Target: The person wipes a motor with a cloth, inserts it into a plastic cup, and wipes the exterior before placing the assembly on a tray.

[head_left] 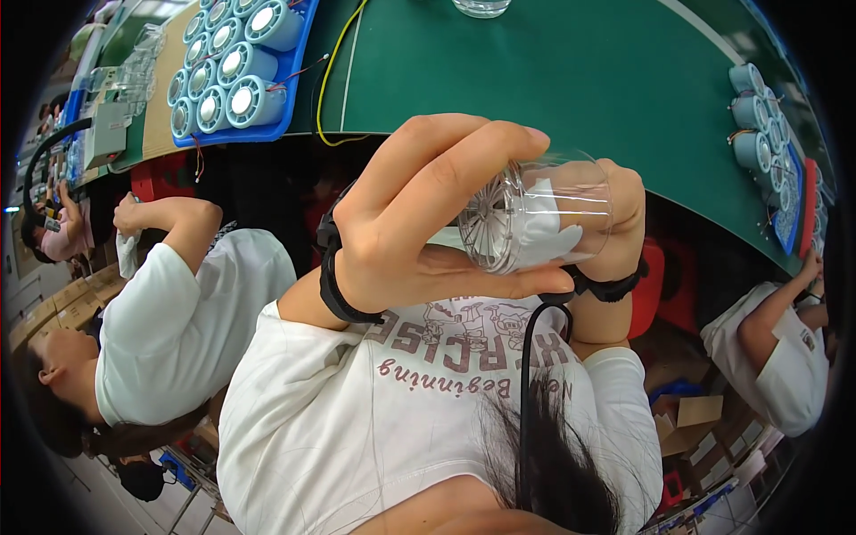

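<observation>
My left hand (392,227) is wrapped around a clear plastic cylinder (489,223), its thumb below and its fingers above. The cylinder lies on its side in front of my chest. Fine spokes spread out from the centre of its left end, like a grille. My right hand (621,214) is at the open right end, with its fingers reaching inside. There it presses a white cloth (539,230) against the inner wall. The cylinder partly covers the right fingers, seen through the plastic.
A blue tray (290,114) of light blue round fan-like units stands on the green table (535,80) at left, beside a yellow cable (323,98). Another clear cup (481,7) is at the far edge. More units (753,111) stand at right near a second blue tray (790,201). Co-workers sit on both sides.
</observation>
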`<state>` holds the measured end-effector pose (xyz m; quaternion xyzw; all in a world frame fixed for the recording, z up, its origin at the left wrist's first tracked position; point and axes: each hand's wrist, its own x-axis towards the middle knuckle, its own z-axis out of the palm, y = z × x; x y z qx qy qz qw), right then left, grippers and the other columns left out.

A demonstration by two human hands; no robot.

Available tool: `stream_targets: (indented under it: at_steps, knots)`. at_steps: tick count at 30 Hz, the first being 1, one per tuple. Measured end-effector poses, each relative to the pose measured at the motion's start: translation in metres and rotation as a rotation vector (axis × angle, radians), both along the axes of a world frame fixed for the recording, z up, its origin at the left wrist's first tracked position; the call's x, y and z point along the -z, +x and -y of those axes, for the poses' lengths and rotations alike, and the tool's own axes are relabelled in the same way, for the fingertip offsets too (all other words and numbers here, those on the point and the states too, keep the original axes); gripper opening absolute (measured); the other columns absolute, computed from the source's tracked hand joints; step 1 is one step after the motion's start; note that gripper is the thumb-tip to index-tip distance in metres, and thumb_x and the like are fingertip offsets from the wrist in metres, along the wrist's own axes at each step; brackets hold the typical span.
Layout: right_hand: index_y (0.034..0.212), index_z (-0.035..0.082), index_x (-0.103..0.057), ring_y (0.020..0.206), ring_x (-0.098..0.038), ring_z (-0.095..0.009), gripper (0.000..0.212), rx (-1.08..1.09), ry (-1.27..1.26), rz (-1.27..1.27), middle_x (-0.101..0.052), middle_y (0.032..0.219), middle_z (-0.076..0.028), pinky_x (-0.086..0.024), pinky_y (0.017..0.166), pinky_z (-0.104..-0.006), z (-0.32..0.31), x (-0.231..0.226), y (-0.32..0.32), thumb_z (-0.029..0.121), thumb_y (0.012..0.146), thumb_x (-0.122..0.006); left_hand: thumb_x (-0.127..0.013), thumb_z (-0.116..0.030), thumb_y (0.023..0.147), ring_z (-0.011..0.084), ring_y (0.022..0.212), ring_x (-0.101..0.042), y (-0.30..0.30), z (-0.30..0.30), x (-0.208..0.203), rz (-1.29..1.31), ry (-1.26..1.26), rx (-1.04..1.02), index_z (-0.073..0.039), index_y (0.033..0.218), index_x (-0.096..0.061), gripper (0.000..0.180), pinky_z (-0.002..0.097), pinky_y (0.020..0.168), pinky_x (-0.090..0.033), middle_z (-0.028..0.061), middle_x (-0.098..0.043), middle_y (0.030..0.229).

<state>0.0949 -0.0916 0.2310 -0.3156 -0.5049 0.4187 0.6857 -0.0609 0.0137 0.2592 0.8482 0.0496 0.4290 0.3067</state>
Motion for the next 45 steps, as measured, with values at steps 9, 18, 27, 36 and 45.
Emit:
stream_targets:
  at_steps: [9,18,27,36,45]
  knots:
    - [0.084,-0.001,-0.073,0.083,-0.068,-0.027,0.020,0.062,0.158,0.314,-0.069,0.092,-0.018,-0.053,0.072,-0.0306,-0.005,-0.015,0.007,-0.004,0.065,-0.070,-0.093,-0.044,0.045,0.0211,0.085,-0.064,-0.003,-0.001,-0.004,-0.113,-0.146,0.058,0.009,0.110,-0.059,0.091,0.0296,0.071,-0.054,0.0181,-0.062,0.103]
    - [0.095,-0.001,-0.072,0.083,-0.068,-0.025,0.024,0.057,-0.117,-0.275,-0.069,0.097,-0.016,-0.053,0.072,-0.0308,-0.002,0.004,-0.011,-0.003,0.071,-0.073,-0.090,-0.034,0.054,0.0242,0.084,-0.063,0.017,-0.015,0.012,0.135,0.145,0.063,0.006,0.106,-0.062,0.071,0.0304,0.071,-0.053,0.0139,-0.063,0.099]
    - [0.064,0.001,-0.056,0.067,-0.061,-0.019,0.022,-0.287,0.064,-0.277,-0.063,0.079,-0.014,-0.049,0.062,-0.0298,-0.012,0.004,0.057,0.007,0.079,-0.070,-0.088,-0.016,0.064,0.0201,0.097,-0.061,-0.025,-0.044,-0.004,0.203,-0.598,-0.022,0.002,0.120,-0.054,0.068,0.0298,0.085,-0.050,0.0113,-0.062,0.106]
    - [0.094,0.003,-0.061,0.076,-0.057,-0.011,0.007,0.481,-0.513,0.305,-0.059,0.085,-0.005,-0.044,0.063,-0.0217,-0.023,-0.034,0.101,0.007,0.090,-0.063,-0.088,-0.020,0.065,0.0190,0.107,-0.057,-0.101,-0.132,-0.039,0.269,-0.535,-0.526,0.002,0.126,-0.047,0.076,0.0285,0.089,-0.047,0.0158,-0.057,0.118]
    - [0.103,0.000,-0.062,0.070,-0.058,-0.009,0.016,0.390,-0.673,0.678,-0.065,0.084,-0.005,-0.047,0.064,-0.0224,-0.075,-0.007,0.110,0.011,0.092,-0.060,-0.080,-0.037,0.067,0.0249,0.095,-0.063,-0.151,-0.279,-0.039,-0.310,-0.302,-1.134,0.002,0.126,-0.051,0.076,0.0340,0.079,-0.051,0.0181,-0.061,0.109]
